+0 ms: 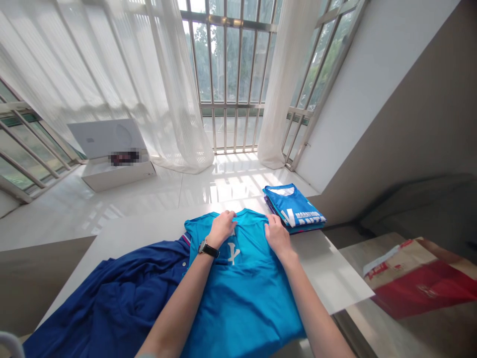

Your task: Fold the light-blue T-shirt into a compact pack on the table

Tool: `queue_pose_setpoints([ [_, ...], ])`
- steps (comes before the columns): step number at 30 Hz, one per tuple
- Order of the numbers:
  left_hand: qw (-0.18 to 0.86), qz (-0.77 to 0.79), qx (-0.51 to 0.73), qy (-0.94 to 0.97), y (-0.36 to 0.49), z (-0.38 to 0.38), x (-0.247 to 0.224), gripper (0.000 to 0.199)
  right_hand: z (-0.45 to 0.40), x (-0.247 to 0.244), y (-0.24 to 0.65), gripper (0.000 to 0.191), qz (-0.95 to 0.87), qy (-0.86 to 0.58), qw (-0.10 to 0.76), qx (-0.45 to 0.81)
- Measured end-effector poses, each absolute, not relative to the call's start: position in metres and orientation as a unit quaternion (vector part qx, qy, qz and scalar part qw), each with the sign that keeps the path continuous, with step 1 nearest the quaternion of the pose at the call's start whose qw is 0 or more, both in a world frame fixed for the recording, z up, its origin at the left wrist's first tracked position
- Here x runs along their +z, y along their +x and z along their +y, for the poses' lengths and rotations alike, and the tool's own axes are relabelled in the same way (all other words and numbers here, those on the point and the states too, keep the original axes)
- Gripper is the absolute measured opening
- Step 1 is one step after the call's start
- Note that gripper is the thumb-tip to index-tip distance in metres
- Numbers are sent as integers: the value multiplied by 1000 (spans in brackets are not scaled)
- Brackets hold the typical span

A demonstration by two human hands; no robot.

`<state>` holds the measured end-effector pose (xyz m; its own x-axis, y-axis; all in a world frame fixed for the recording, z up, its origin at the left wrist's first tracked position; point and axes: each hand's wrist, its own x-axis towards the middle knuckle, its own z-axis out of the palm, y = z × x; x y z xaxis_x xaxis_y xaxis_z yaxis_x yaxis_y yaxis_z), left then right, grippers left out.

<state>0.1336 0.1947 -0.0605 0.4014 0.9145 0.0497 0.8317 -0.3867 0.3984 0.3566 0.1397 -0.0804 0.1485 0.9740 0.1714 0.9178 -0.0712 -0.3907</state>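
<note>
The teal shirt [248, 303] was laid at six o'clock on the table [331, 271], touched near its eleven by the left grip [222, 229] and its one by the right grip [278, 236]; whether cloth was pinched could not be told. Straightening seemed underway, with level smoothing needed.

A white table [339, 271] carries a turquoise shirt [242, 313] spread out at its middle. Left of the shirt lies a rumpled dark blue garment [122, 288]; at the far right sits a stack of folded shirts [294, 206].
</note>
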Motion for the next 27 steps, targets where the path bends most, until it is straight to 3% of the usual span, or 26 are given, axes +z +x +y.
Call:
queue_pose_setpoints([
  [5, 127, 467, 102, 869, 119, 146, -12, 25, 49, -65, 363, 31, -753, -601, 258, 81],
  [9, 132, 389, 79, 908, 93, 55, 2, 25, -37, -92, 381, 30, -777, -571, 259, 62],
  [11, 158, 380, 100, 906, 75, 2, -12, 28, -69, -112, 391, 48, -806, -544, 231, 27],
  [13, 145, 398, 116, 898, 57, -44, -38, 55, -90, -131, 399, 73, -826, -528, 196, -15],
  [16, 66, 439, 112, 889, 36, -89, -86, 92, -101, -148, 403, 76, -831, -524, 171, -74],
  [21, -78, 460, 98, 879, 28, -110, -124, 93, -94, -162, 408, 77, -836, -497, 209, -107],
  [27, -88, 457, 123, 876, 31, -109, -118, 90, -102, -176, 405, 85, -814, -536, 184, -127],
])
